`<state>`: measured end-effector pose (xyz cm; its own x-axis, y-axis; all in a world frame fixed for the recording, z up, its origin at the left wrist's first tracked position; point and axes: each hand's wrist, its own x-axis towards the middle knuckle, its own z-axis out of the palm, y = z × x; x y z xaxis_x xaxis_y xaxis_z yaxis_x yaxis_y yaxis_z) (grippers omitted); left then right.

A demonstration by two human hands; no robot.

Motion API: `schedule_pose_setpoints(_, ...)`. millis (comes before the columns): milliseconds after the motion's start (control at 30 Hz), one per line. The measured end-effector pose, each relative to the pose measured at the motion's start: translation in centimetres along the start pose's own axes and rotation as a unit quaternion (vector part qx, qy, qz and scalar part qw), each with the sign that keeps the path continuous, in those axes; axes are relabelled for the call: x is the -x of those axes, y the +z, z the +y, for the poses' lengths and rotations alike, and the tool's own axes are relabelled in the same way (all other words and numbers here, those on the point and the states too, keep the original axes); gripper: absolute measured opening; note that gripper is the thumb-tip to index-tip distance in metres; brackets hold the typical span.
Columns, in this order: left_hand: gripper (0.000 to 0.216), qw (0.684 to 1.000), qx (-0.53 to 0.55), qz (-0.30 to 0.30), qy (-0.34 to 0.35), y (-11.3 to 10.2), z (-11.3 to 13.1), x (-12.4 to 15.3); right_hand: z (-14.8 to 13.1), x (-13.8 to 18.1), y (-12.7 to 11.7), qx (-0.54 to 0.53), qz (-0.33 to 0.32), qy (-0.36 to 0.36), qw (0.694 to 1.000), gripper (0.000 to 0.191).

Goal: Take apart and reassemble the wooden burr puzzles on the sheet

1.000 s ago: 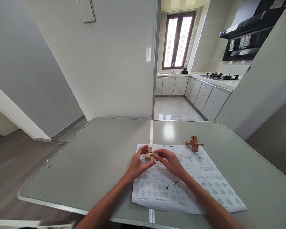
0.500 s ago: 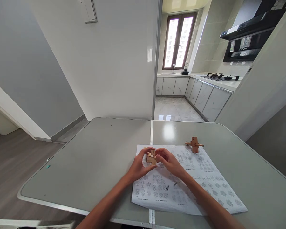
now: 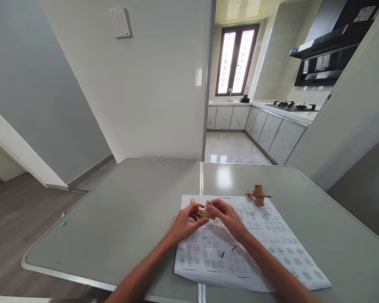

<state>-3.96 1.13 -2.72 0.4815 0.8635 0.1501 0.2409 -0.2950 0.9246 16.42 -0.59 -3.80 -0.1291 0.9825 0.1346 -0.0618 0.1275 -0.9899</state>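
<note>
Light wooden puzzle blocks are held between my two hands above a printed sheet. My left hand has its fingers curled round them from the left, with one block end showing above the fingers. From the right, my right hand pinches a small upright block at the right end. My fingers hide parts of the blocks, so how they interlock is unclear. The instruction sheet, covered in small diagrams, lies under my hands. Beyond its far right edge stands a cross-shaped wooden puzzle, touched by neither hand.
The grey table has a seam down its middle and a metal edge. A tiny teal piece lies by the left edge. Behind the table are a white wall and a kitchen with a gas stove.
The blocks have turned from upright to a slanted position, and my right fingers now grip a piece at the right end. The cross-shaped puzzle stays in place. The view has tilted slightly.
</note>
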Motion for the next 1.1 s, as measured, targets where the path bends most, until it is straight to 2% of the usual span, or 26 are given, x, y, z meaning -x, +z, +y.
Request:
schedule_pose_setpoints(100,0.037,0.999,0.03,-0.011,-0.027,-0.2,0.2,-0.2,-0.4,0.1,0.2,-0.006,0.001,-0.002,1.0,0.043)
schedule_pose_setpoints(333,0.044,0.997,0.069,0.005,-0.04,-0.6,1.0,-0.4,-0.6,0.0,-0.1,0.005,-0.02,-0.015,1.0,0.043)
schedule_pose_setpoints(500,0.047,0.995,0.091,0.015,-0.041,-0.6,0.1,-0.6,-0.1,0.2,0.1,0.0,-0.057,-0.02,0.998,0.037)
schedule_pose_setpoints(800,0.05,0.994,0.098,0.016,-0.05,-0.6,-0.4,-0.7,0.6,0.3,0.3,0.008,-0.027,-0.051,0.998,0.036)
schedule_pose_setpoints(933,0.05,0.985,0.161,0.02,-0.054,-0.4,-0.5,-0.9,0.9,0.0,0.2,0.039,-0.034,-0.062,0.997,0.039)
schedule_pose_setpoints(1000,0.052,0.977,0.197,0.046,-0.065,-0.4,-0.7,-1.1,1.0,-0.1,0.1,0.072,-0.021,-0.075,0.994,0.041)
schedule_pose_setpoints(1100,0.053,0.966,0.22,0.12,-0.071,-0.4,-0.9,-1.3,1.3,-0.2,0.2,0.161,0.006,-0.109,0.981,0.033)
